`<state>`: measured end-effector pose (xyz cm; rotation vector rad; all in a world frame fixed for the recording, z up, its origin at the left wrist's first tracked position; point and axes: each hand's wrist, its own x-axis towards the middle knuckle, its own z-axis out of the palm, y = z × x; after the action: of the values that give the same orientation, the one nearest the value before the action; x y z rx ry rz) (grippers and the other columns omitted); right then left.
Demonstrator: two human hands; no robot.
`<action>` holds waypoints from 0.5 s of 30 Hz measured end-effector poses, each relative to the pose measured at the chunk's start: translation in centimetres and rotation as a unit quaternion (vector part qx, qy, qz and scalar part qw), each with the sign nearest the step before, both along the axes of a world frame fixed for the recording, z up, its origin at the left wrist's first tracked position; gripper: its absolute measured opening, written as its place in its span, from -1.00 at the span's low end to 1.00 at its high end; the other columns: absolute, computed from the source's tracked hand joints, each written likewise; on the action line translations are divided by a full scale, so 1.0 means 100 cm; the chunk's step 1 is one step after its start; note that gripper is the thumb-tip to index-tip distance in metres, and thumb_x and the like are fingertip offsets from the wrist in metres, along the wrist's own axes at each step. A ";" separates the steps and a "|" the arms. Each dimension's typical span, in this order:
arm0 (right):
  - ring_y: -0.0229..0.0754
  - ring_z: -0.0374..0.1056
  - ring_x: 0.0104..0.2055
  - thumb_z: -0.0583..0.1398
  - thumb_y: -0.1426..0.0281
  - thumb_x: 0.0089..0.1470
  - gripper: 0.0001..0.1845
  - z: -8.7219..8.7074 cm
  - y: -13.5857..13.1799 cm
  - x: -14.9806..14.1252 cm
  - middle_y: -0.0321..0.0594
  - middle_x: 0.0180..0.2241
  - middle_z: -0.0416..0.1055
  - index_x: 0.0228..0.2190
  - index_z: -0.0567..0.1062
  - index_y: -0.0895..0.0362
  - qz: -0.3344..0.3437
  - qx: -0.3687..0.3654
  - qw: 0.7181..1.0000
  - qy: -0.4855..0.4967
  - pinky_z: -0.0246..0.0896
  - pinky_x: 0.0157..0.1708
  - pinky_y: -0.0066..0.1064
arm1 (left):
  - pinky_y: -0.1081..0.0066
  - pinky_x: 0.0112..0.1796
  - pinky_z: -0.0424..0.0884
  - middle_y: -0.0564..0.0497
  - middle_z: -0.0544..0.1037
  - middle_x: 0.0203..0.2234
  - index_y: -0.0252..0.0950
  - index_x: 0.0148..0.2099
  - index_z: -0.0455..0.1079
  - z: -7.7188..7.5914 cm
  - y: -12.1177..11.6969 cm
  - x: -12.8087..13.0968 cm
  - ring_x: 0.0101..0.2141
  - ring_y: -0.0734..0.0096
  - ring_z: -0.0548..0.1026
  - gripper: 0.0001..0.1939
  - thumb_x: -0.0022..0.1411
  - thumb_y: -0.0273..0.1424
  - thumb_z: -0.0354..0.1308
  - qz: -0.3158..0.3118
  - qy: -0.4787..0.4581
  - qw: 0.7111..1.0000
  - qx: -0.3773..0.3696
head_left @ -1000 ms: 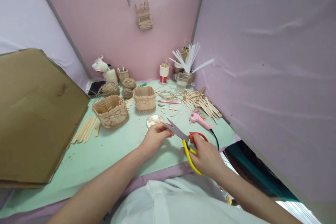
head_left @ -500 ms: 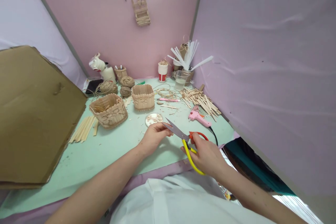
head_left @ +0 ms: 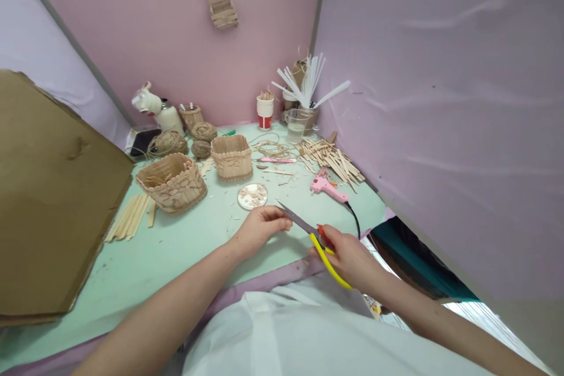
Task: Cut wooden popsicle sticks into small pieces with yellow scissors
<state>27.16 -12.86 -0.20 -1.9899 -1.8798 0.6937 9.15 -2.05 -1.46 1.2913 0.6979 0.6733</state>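
My right hand (head_left: 346,252) is closed round the handles of a pair of scissors (head_left: 300,222), one handle yellow and one red. The dark blades point up and left, and look closed or nearly closed. Their tips lie beside the fingers of my left hand (head_left: 263,229), which are pinched together. Whatever small thing those fingers hold is hidden or too small to make out. Just beyond my left hand, a round white dish (head_left: 252,195) holds small wooden cut pieces.
Two wooden baskets (head_left: 231,157) stand behind to the left, near twine balls (head_left: 201,131). A pink glue gun (head_left: 328,185) and a heap of wooden sticks (head_left: 332,158) lie right. A large cardboard sheet (head_left: 57,188) fills the left side. Cups line the back wall.
The scissor blades were apart and have come together beside my left fingers. The handles have drawn closer. The whole view has shifted slightly.
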 end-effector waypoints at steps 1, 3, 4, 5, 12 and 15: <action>-0.32 0.11 -0.56 0.01 0.07 0.07 -0.65 0.002 0.000 0.000 -0.39 -0.58 0.20 -0.50 0.20 0.10 0.008 -0.021 0.998 0.066 -0.13 -0.58 -0.50 | 0.48 -0.40 0.25 0.06 0.47 -0.57 -0.33 -0.44 0.47 0.000 0.000 0.001 -0.50 0.50 0.34 -0.88 -0.11 -0.40 0.25 0.001 -0.004 1.000 -0.017; -0.35 0.06 -0.58 -0.06 0.08 0.11 -0.61 0.006 0.000 -0.002 -0.42 -0.61 0.12 -0.55 0.16 0.10 0.018 -0.059 0.982 0.180 -0.08 -0.58 -0.51 | 0.48 -0.39 0.25 0.05 0.47 -0.55 -0.33 -0.41 0.47 -0.001 0.000 0.002 -0.49 0.51 0.35 -0.82 -0.12 -0.36 0.28 0.005 -0.014 0.999 -0.049; -0.36 0.03 -0.60 -0.08 0.08 0.12 -0.61 0.009 0.000 -0.003 -0.44 -0.63 0.08 -0.55 0.15 0.10 0.016 -0.072 0.974 0.215 -0.08 -0.58 -0.51 | 0.48 -0.38 0.26 0.04 0.47 -0.53 -0.33 -0.40 0.47 -0.001 0.000 0.002 -0.48 0.51 0.36 -0.80 -0.13 -0.35 0.29 0.008 -0.016 0.998 -0.060; -0.36 0.00 -0.61 -0.08 0.08 0.12 -0.62 0.012 0.000 -0.004 -0.46 -0.65 0.05 -0.54 0.15 0.10 0.009 -0.082 0.968 0.237 -0.08 -0.59 -0.51 | 0.48 -0.37 0.26 0.03 0.48 -0.51 -0.33 -0.38 0.47 -0.001 0.000 0.002 -0.47 0.51 0.36 -0.78 -0.14 -0.34 0.30 0.012 -0.017 0.997 -0.068; -0.36 0.01 -0.57 0.00 0.19 0.10 -0.75 0.017 -0.001 -0.005 -0.46 -0.61 0.03 -0.48 0.15 0.10 -0.016 -0.082 0.965 0.249 0.02 -0.54 -0.51 | 0.48 -0.35 0.28 0.01 0.48 -0.45 -0.32 -0.36 0.47 0.001 0.000 0.001 -0.44 0.51 0.38 -0.75 -0.16 -0.33 0.32 0.031 -0.020 0.996 -0.084; -0.33 0.07 -0.51 0.00 0.23 0.08 -0.79 0.014 0.000 -0.002 -0.41 -0.54 0.11 -0.47 0.17 0.10 -0.014 -0.061 0.977 0.203 0.06 -0.49 -0.48 | 0.46 -0.34 0.30 0.00 0.48 -0.45 -0.33 -0.37 0.47 0.002 0.000 0.002 -0.44 0.49 0.38 -0.75 -0.16 -0.33 0.31 0.041 -0.021 0.995 -0.086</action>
<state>26.93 -12.87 1.17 -1.7691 -1.5961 1.1339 9.31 -2.10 -1.24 1.0921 0.7606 0.6899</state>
